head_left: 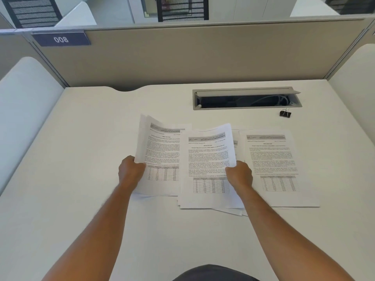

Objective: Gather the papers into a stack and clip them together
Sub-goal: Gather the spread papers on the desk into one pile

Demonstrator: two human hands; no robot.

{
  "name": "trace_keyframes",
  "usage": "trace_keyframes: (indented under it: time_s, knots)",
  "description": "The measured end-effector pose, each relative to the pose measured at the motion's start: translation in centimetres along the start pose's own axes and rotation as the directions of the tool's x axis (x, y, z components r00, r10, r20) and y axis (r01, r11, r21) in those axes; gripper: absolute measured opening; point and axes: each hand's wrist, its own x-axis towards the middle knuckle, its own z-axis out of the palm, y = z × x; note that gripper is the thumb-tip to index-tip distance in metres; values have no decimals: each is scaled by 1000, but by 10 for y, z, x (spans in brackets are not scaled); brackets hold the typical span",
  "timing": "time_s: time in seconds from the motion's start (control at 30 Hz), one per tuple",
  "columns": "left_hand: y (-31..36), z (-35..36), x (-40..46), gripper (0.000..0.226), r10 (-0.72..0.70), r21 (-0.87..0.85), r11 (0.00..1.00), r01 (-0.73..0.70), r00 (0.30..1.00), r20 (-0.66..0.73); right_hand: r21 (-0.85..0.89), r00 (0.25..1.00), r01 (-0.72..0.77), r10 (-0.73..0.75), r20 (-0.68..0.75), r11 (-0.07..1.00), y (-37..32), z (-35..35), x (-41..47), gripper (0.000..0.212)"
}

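Printed white papers with text and tables lie in the middle of the white desk (81,138). My left hand (130,169) grips the left edge of a left bundle of sheets (160,151), which curls up off the desk. My right hand (239,175) grips the right edge of a middle bundle (207,159) that overlaps the left one. More sheets (280,167) lie flat to the right, partly under the middle bundle. A black binder clip (285,113) sits on the desk at the far right, apart from the papers and from both hands.
An open cable tray (246,98) with wires inside is sunk into the desk behind the papers. A beige partition (182,57) with a "008" label closes the back. White side panels (26,110) flank the desk.
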Motion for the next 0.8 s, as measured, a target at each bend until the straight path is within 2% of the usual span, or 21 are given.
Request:
trace_keyframes:
  time_s: [0.1, 0.2, 0.37, 0.5, 0.6, 0.8]
  knots:
    - [4, -4, 0, 16, 70, 35, 997, -69, 997, -17, -1, 1000, -5, 5, 2, 1000, 0, 0, 0, 16]
    - [11, -14, 1, 21, 118, 68, 991, -112, 989, -91, 1, 1000, -5, 5, -2, 1000, -1, -2, -1, 18]
    - [25, -44, 7, 28, 75, -110, 989, -100, 975, -209, 3, 1000, 10, -10, -1, 1000, -2, -2, -2, 11]
    - [35, -58, 8, 30, 53, -315, 945, -90, 991, -125, 2, 1000, 15, -15, 6, 1000, -3, -3, -2, 13]
    - [37, -54, 0, 36, 68, -356, 932, -69, 998, -14, -8, 1000, 7, -7, 22, 1000, -4, -6, -2, 16]
    - [31, -58, 6, 33, -28, -501, 865, -3, 998, -55, 3, 999, -6, 6, 51, 1000, -2, -9, 0, 14]
